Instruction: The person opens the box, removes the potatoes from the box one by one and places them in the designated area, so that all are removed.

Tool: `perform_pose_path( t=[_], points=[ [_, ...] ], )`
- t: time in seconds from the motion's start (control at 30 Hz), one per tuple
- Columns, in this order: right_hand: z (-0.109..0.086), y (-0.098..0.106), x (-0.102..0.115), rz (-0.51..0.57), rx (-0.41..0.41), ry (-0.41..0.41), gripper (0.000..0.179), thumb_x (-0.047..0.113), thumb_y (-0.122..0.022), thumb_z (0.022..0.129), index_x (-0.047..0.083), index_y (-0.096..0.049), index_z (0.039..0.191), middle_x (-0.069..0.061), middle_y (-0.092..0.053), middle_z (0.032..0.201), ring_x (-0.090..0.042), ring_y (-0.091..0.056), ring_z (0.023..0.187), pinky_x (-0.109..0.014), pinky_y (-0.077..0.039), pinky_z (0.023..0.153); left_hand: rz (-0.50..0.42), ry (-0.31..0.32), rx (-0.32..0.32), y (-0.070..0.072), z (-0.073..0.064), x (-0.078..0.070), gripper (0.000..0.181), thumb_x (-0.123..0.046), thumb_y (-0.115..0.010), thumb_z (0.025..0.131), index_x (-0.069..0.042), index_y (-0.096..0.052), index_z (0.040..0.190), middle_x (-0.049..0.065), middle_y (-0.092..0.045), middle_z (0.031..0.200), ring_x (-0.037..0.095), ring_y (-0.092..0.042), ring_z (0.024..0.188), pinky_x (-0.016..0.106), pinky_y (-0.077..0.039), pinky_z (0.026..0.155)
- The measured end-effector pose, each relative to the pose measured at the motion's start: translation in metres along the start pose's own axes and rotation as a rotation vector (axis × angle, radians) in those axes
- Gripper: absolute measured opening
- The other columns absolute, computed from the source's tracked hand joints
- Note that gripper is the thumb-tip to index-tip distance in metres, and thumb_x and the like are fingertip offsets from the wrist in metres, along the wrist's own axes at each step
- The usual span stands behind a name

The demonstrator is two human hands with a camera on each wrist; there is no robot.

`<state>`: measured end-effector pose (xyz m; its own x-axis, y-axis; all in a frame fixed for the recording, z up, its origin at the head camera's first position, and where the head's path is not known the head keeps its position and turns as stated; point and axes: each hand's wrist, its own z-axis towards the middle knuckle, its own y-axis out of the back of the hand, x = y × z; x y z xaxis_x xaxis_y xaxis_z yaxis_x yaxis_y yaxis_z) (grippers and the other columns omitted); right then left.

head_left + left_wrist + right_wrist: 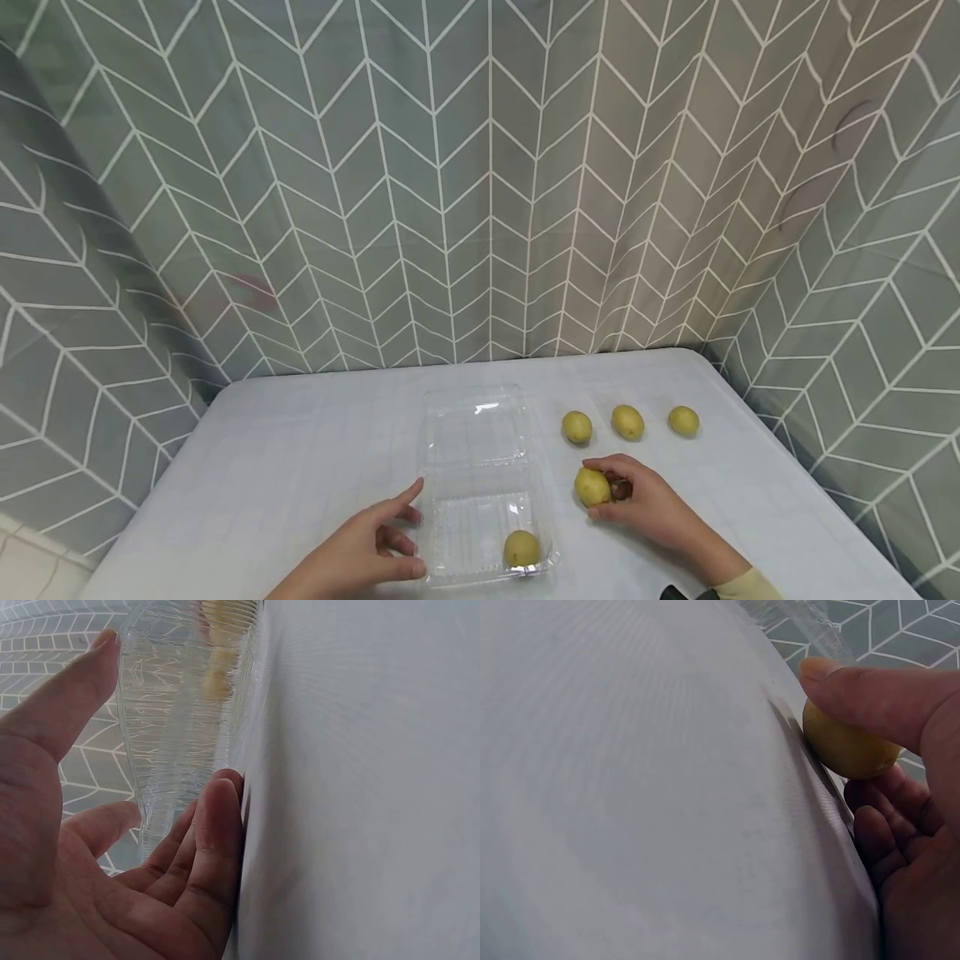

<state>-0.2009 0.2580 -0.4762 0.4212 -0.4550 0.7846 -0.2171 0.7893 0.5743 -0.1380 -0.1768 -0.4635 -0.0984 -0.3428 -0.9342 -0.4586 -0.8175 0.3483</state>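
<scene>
A clear plastic clamshell box [472, 533] lies with its lid [474, 425] folded back on the white-covered table. One yellow lemon [522, 548] sits in the box's near right corner. My left hand [375, 542] is at the box's left side, thumb and index finger spread along its edge; in the left wrist view the thumb reaches the rim of the ribbed clear wall [169, 712]. To the right of the box, my right hand [637, 500] pinches another lemon [592, 487] between thumb and fingers, low over the cloth. The right wrist view shows this lemon [847, 742] beneath the thumb.
Beyond my right hand, three more lemons lie in a loose row: a left one [577, 427], a middle one [627, 422] and a right one [683, 421]. A grey chevron-patterned curtain [480, 208] hangs behind the table [300, 450] and along both sides.
</scene>
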Motion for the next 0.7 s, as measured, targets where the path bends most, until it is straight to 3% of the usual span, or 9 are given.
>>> perform_pose_path(
  t=[0.27, 0.7],
  points=[
    [-0.0012, 0.0002, 0.0005, 0.022, 0.0, -0.03, 0.061, 0.026, -0.087, 0.076, 0.01, -0.063, 0.129, -0.003, -0.063, 0.119, -0.01, -0.059, 0.095, -0.027, -0.052, 0.075, -0.005, -0.003, 0.005, 0.0002, 0.0002, -0.0008, 0.092, -0.023, -0.083, 0.082, -0.012, -0.029, 0.157, 0.013, -0.053, 0.127, 0.017, -0.064, 0.089, 0.025, -0.053, 0.075],
    [0.0016, 0.0032, -0.0016, -0.033, 0.005, -0.135, 0.065, 0.031, -0.088, 0.073, 0.01, -0.064, 0.129, -0.002, -0.062, 0.119, -0.01, -0.058, 0.091, -0.026, -0.051, 0.076, -0.019, 0.009, 0.014, 0.001, 0.0007, -0.0004, 0.092, -0.022, -0.082, 0.083, -0.013, -0.028, 0.157, 0.014, -0.053, 0.127, 0.018, -0.064, 0.091, 0.026, -0.054, 0.075]
  ],
)
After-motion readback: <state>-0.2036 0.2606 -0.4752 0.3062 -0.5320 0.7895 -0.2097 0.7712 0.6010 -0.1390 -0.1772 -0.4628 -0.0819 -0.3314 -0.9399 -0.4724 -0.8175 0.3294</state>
